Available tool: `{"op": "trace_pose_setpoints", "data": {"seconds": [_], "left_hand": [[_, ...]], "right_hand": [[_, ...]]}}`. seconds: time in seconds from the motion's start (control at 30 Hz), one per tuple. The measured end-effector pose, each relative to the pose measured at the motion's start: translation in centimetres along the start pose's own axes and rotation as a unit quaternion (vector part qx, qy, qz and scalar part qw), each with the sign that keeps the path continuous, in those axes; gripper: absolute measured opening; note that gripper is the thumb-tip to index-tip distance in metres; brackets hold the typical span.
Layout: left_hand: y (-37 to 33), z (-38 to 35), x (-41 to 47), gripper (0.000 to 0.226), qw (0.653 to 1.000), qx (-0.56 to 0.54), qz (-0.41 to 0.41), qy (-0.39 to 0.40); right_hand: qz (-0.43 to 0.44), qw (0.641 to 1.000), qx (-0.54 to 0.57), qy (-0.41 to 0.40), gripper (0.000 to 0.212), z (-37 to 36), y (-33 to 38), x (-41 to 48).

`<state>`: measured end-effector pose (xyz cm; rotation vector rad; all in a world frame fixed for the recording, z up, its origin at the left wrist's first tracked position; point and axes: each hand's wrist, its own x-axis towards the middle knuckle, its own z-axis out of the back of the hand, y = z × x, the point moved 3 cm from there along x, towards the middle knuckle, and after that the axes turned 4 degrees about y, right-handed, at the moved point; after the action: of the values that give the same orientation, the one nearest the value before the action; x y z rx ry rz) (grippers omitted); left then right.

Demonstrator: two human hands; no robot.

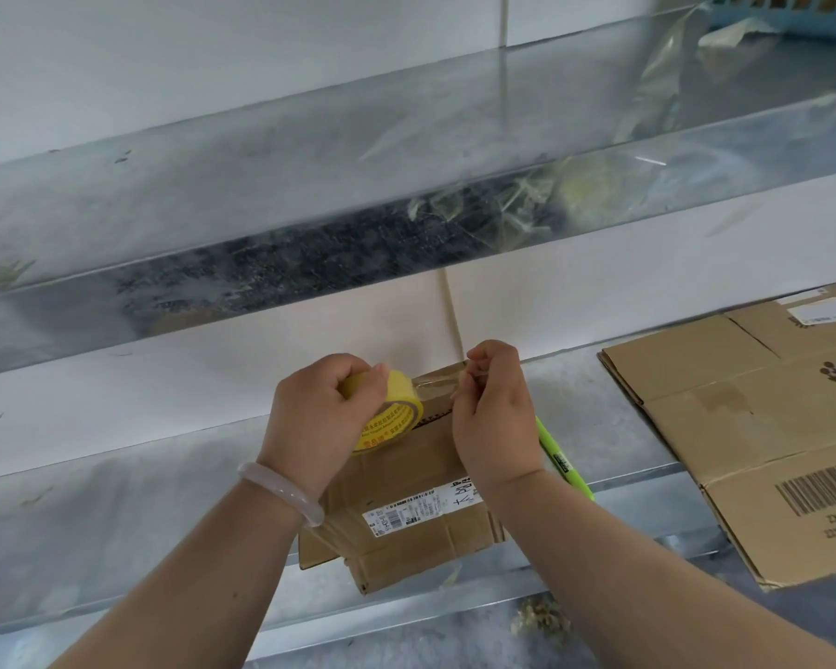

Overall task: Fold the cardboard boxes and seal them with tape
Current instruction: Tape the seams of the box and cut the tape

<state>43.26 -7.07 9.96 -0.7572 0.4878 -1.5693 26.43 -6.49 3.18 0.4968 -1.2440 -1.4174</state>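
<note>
- Small brown corrugated cardboard box (406,475): lies on the grey galvanised metal shelf (117,499), close to the white wall, directly in front of the person and under both hands. A white printed shipping label (421,511) is on its near face.
- Step in hand (judged): sealing. The box looks folded up, and tape is drawn out over its far top edge.
- Left hand (319,408): grip clamped on the yellow roll of clear packing tape (392,408), fingers curled round it. The roll sits over the left part of the box top.
- Right hand (493,427): fingertips (474,374) pinched together on the free end of the tape strip (435,383), at the far right corner of the box.
- Tape strip: glossy, translucent, stretched between roll and pinch. I cannot tell whether it touches the cardboard yet.
- Next move (judged): lower the strip onto the seam, smooth it down, then sever it. No cutter is seen, so a tear seems likely. Thin film clings to itself, so keep it taut.
- Materials: the cardboard is matte and creased, with flap edges showing at the near side. The shelf is dull spangled metal with scraps of old tape film.
- Also present: a flattened brown cardboard box (744,427) with a barcode, to the right, well apart. A green marker pen (565,461) lies just beside the right wrist. A pale translucent bangle (281,490) is on the left wrist.
</note>
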Motion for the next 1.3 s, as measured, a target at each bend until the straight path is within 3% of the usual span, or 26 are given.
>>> {"op": "trace_pose_setpoints", "data": {"seconds": [0.13, 0.23, 0.4, 0.6, 0.87, 1.03, 1.23, 1.3], "left_hand": [[-0.2, -0.1, 0.1, 0.023, 1.000, 0.019, 0.009, 0.011], [-0.9, -0.4, 0.4, 0.024, 0.998, 0.045, 0.009, 0.030], [-2.6, -1.3, 1.2, 0.031, 0.989, 0.133, -0.003, 0.062], [-4.5, -3.0, 2.0, 0.038, 0.961, 0.255, -0.024, 0.100], [-5.1, -4.5, 1.8, 0.033, 0.942, 0.311, -0.032, 0.126], [-5.1, -4.7, 2.2, 0.033, 0.940, 0.314, -0.022, 0.131], [-5.0, -5.0, 2.5, 0.032, 0.941, 0.313, -0.014, 0.125], [-5.0, -5.0, 2.5, 0.031, 0.942, 0.312, -0.008, 0.126]], "right_hand": [[-0.071, 0.993, 0.093, 0.027, 0.027, 0.6, 0.2, 0.2], [-0.140, 0.968, 0.206, 0.028, 0.031, 1.9, 0.1, 0.9], [-0.278, 0.855, 0.437, 0.018, 0.037, 3.7, -1.3, 1.4], [-0.323, 0.818, 0.474, -0.035, 0.040, 5.8, -3.7, 2.4], [-0.429, 0.763, 0.484, -0.014, 0.044, 3.4, -5.9, 0.3], [-0.453, 0.767, 0.455, -0.001, 0.034, 1.6, -6.9, 0.2], [-0.432, 0.831, 0.346, 0.053, 0.033, 0.4, -8.0, -0.2], [-0.433, 0.836, 0.332, 0.060, 0.034, 0.3, -7.9, -0.6]]}}
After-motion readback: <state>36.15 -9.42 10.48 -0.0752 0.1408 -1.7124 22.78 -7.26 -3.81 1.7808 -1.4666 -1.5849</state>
